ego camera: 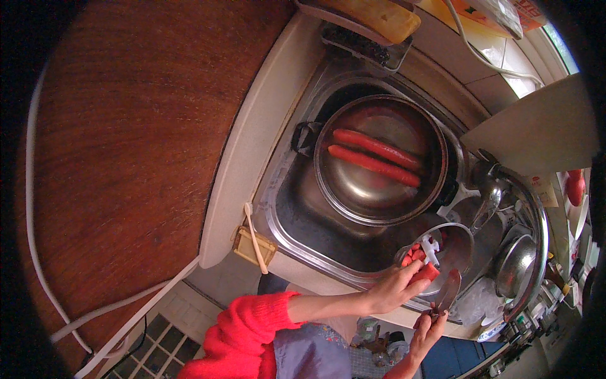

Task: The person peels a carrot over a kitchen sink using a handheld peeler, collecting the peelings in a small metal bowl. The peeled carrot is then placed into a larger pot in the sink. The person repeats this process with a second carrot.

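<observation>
My left hand (390, 291) grips a short carrot piece (429, 273) over the near side of a clear bowl (466, 244). Inside that bowl lie cut carrot chunks (412, 256) around a white plastic part (431, 247), which looks like a food-processor blade hub. In my right hand (430, 329) is a knife (448, 293), its blade upright beside the bowl, just apart from the carrot piece. A large steel pot (374, 208) with black handles sits in the steel sink (303, 218). Two whole peeled carrots, one farther (376, 146) and one nearer (374, 166), lie in it.
A curved faucet (543, 232) arches at the right, beside a metal bowl (516, 260) and a plastic bag (480, 298). A toothbrush (255, 239) lies across a wooden soap dish (246, 248) on the sink's left corner. A brown wooden surface (151, 118) fills the left.
</observation>
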Demonstrator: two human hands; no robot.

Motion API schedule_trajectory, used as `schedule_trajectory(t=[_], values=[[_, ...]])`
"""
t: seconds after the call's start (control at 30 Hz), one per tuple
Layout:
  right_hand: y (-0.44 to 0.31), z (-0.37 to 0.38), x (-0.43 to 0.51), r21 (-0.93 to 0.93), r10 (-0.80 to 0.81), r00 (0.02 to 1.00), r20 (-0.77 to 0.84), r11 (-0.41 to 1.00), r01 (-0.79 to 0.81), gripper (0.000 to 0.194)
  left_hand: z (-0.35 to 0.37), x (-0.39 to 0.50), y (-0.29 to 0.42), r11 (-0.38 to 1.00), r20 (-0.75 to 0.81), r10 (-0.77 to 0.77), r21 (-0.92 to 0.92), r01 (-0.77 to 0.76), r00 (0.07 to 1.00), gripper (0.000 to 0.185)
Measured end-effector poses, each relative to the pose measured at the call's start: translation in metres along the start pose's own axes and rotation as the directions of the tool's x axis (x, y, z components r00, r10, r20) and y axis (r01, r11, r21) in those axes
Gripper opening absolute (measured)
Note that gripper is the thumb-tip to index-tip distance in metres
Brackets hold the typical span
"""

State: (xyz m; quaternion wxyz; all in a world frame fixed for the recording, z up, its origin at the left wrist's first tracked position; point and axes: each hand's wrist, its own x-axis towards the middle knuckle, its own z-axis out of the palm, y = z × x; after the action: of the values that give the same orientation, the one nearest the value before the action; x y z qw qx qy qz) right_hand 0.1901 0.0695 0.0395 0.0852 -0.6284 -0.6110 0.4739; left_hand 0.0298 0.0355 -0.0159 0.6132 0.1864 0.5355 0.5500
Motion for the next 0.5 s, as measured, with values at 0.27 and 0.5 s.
schedule_trajectory(t=[0.27, 0.5], values=[[0.01, -0.002, -0.004, -0.1, -0.06, 0.997, 0.054, 0.993, 0.065, 0.016, -0.001, -0.006, -0.001, 0.999, -0.01, 0.031, -0.013, -0.031, 0.999, 0.037], [0.01, -0.001, -0.002, -0.222, -0.032, 0.998, 0.058, 0.974, 0.044, 0.013, 0.003, -0.006, -0.006, 0.995, -0.038, 0.098, 0.015, -0.097, 0.994, 0.034]])
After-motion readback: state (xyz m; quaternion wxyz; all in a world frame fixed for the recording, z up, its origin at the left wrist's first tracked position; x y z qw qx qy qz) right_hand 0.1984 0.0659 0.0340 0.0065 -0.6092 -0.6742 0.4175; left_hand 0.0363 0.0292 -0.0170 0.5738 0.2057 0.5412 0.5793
